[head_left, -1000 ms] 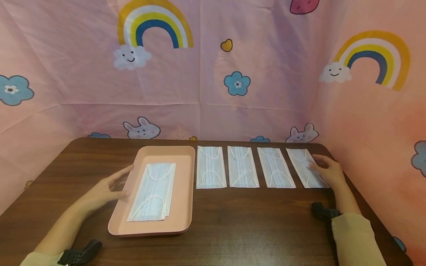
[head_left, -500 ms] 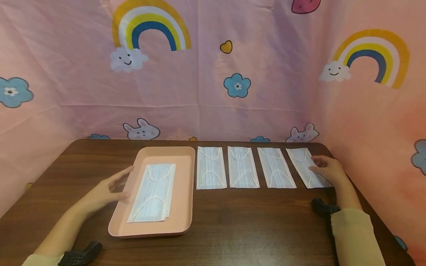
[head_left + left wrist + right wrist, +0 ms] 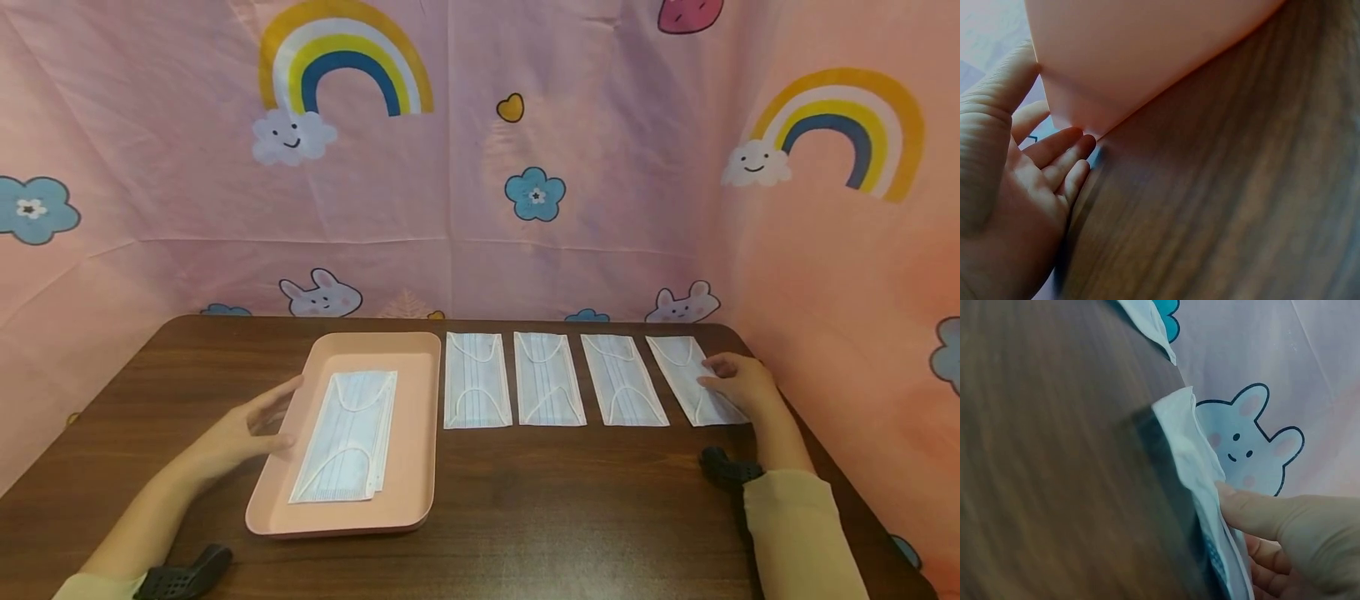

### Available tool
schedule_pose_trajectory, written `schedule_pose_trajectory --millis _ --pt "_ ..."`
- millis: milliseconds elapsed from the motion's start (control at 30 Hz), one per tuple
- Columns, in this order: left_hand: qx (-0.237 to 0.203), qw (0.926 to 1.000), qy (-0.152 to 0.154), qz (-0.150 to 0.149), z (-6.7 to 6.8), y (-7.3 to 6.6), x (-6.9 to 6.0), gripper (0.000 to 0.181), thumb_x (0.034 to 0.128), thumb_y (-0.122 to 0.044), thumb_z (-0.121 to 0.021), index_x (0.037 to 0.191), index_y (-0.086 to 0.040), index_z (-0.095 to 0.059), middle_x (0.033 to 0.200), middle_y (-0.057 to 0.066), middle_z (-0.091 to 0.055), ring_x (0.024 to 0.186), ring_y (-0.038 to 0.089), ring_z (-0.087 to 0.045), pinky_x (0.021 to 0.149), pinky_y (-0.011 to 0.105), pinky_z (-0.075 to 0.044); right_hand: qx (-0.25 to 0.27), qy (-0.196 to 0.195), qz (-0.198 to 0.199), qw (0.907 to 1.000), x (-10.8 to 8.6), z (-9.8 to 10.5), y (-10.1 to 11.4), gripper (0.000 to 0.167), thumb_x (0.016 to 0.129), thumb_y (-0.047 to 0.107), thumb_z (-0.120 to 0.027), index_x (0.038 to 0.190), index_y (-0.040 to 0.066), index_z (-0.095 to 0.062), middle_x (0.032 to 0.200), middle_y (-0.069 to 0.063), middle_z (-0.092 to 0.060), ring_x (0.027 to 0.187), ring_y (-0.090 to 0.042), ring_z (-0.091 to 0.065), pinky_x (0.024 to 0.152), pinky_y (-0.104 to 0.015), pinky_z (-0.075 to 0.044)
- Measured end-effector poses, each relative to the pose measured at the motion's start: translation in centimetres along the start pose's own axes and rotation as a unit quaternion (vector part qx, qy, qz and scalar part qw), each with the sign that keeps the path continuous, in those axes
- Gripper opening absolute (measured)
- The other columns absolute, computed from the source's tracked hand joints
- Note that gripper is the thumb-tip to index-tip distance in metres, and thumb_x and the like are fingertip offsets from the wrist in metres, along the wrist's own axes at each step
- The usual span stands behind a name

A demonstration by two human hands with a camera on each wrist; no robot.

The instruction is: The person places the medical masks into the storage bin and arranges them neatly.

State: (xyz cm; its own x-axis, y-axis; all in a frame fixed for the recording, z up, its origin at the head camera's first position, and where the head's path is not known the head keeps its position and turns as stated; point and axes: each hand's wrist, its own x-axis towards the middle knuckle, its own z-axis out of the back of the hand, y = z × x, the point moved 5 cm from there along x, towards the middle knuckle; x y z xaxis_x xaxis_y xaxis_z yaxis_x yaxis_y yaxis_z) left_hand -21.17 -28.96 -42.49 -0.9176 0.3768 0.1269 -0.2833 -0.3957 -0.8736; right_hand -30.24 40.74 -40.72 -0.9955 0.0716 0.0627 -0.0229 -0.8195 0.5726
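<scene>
A peach tray (image 3: 416, 433) stands on the table with face masks (image 3: 345, 437) lying overlapped in it, the top one with ear loops upward. My left hand (image 3: 228, 437) rests at the tray's left side, thumb and fingers spread against its rim and outer wall; the left wrist view shows this hand (image 3: 1016, 181) touching the wall. To the tray's right lies a row of several blue-white face masks (image 3: 477, 379). With thumb and fingers, my right hand (image 3: 742, 387) grips the right edge of the rightmost mask (image 3: 686, 371), seen also in the right wrist view as a mask (image 3: 1200, 469).
The brown wooden table (image 3: 570, 508) ends at a pink printed cloth (image 3: 615, 167) behind and on the right. Gaps of table separate the masks in the row. Dark straps with black devices (image 3: 183, 573) sit on both wrists.
My right fingers have drawn in on the rightmost mask's edge, and that mask has shifted very slightly. My left hand and the tray have stayed in place.
</scene>
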Motion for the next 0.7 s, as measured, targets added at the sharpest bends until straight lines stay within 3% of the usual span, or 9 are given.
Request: schedule_pose_trajectory --millis 233,400,533,700 --pt "0.018 0.9998 -0.005 0.001 0.0 -0.1 0.1 0.078 0.0856 -0.005 -0.068 0.151 -0.004 -0.025 0.15 0.028 -0.026 0.116 -0.009 -0.037 0.087 0.019 -0.04 -0.012 0.003 -0.023 0.9997 0.0 0.1 -0.2 0.045 0.087 0.028 -0.07 0.113 -0.008 -0.06 0.114 -0.033 -0.055 0.102 -0.047 -0.05 0.085 -0.058 -0.04" --pt "0.008 1.0 0.001 0.004 0.1 0.0 0.1 0.078 0.0859 -0.004 -0.068 0.151 -0.005 -0.024 0.151 0.028 -0.024 0.118 -0.007 -0.037 0.086 0.02 -0.042 -0.042 -0.008 -0.023 0.9988 -0.1 0.5 0.4 0.039 0.086 0.024 -0.071 0.104 -0.009 -0.064 0.105 -0.031 -0.06 0.094 -0.045 -0.053 0.079 -0.054 -0.043" --pt "0.005 1.0 0.004 0.001 0.1 -0.1 0.0 0.078 0.0858 -0.003 -0.068 0.151 -0.005 -0.024 0.15 0.029 -0.023 0.116 -0.012 -0.036 0.085 0.021 -0.043 -0.037 0.0 -0.027 0.999 0.0 0.5 0.7 0.042 0.085 0.021 -0.072 0.111 -0.01 -0.06 0.11 -0.034 -0.057 0.099 -0.048 -0.051 0.082 -0.056 -0.042" --pt "0.007 1.0 0.004 -0.002 0.2 -0.1 0.0 0.078 0.0856 -0.003 -0.068 0.151 -0.005 -0.025 0.15 0.029 -0.024 0.115 -0.012 -0.037 0.085 0.022 -0.044 0.008 0.008 -0.031 0.9995 0.2 0.1 -0.1 0.049 0.086 0.017 -0.071 0.125 -0.007 -0.053 0.124 -0.037 -0.047 0.111 -0.051 -0.044 0.088 -0.06 -0.039"
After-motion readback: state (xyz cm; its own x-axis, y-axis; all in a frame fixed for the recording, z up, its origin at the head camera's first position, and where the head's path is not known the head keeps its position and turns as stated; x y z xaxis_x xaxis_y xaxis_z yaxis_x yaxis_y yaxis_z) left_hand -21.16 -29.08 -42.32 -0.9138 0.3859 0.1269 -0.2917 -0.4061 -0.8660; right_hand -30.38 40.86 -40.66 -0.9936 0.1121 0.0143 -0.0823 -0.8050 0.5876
